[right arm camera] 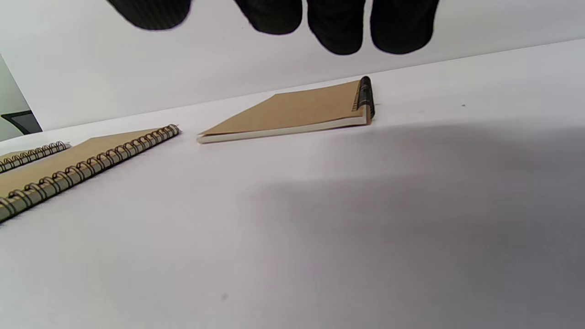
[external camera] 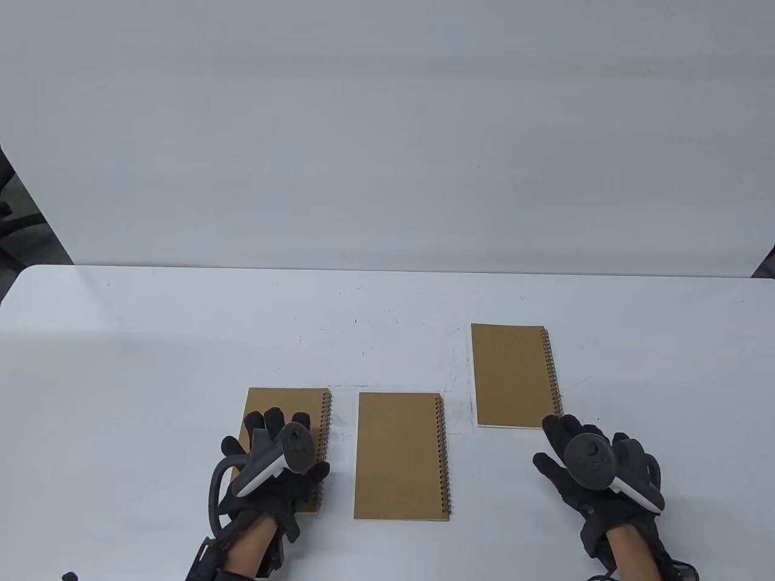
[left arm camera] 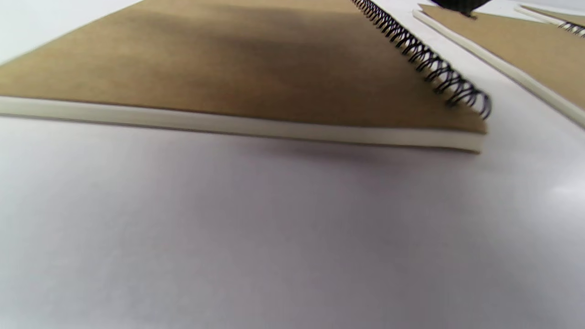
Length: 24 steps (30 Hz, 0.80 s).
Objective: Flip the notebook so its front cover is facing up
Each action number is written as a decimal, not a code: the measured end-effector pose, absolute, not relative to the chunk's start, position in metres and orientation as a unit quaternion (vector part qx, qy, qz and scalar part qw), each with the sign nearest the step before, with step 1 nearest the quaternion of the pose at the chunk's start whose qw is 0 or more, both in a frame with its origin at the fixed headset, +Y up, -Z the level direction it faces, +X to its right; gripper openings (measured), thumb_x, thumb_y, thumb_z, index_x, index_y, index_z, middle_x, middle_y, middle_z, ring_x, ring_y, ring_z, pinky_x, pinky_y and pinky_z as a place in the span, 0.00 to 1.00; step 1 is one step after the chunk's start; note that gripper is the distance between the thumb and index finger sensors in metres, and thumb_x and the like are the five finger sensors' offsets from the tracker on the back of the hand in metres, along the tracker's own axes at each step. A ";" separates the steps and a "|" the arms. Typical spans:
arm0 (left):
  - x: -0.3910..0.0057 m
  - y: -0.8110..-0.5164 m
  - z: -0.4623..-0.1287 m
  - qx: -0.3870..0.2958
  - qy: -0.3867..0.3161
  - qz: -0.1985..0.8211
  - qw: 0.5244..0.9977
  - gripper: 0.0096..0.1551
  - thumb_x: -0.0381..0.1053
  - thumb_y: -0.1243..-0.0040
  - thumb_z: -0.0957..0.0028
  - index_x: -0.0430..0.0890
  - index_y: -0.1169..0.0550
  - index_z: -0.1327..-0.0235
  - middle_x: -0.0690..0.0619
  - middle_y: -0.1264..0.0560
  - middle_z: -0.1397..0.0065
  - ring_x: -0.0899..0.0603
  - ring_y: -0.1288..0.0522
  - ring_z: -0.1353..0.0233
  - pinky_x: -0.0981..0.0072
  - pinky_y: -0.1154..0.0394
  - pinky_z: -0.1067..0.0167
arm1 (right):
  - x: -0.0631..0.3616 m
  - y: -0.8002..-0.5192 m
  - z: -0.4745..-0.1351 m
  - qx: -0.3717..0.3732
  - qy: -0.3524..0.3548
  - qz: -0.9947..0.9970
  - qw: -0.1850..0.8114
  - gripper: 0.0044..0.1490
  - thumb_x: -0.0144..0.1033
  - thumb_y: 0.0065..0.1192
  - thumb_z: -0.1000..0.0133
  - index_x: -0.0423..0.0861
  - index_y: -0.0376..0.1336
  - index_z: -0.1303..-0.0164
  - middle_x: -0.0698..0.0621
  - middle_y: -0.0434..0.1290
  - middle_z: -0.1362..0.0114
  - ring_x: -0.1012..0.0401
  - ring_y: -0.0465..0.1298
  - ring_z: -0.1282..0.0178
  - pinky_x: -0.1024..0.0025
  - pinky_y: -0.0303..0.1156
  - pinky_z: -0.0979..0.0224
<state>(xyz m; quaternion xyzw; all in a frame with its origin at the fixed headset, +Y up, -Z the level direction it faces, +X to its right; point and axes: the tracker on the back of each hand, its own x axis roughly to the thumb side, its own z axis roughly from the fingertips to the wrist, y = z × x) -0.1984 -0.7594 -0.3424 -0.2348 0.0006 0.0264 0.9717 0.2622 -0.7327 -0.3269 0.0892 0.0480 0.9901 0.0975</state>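
Three brown spiral notebooks lie flat on the white table (external camera: 151, 363), each with its coil on the right side. My left hand (external camera: 272, 423) lies open with fingers spread over the lower half of the left notebook (external camera: 284, 402); I cannot tell whether it touches the cover. That notebook fills the left wrist view (left arm camera: 256, 68). The middle notebook (external camera: 399, 457) lies free. My right hand (external camera: 560, 436) is open and empty, just off the near right corner of the right notebook (external camera: 511, 375). In the right wrist view its fingertips (right arm camera: 336, 23) hang above that notebook (right arm camera: 301, 109).
A white wall panel stands behind the table's far edge. Small dark marks dot the tabletop between the notebooks. A dark chair shows at the far left edge of the table view.
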 end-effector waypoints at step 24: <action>-0.135 -0.750 -0.340 -0.252 -0.049 0.045 0.966 0.56 0.72 0.60 0.39 0.51 0.76 0.23 0.33 0.77 0.21 0.21 0.78 0.23 0.16 0.66 0.36 | 0.266 -0.728 -0.326 0.076 0.033 0.991 0.110 0.44 0.54 0.45 0.39 0.41 0.50 0.18 0.31 0.60 0.15 0.31 0.62 0.22 0.20 0.45 0.33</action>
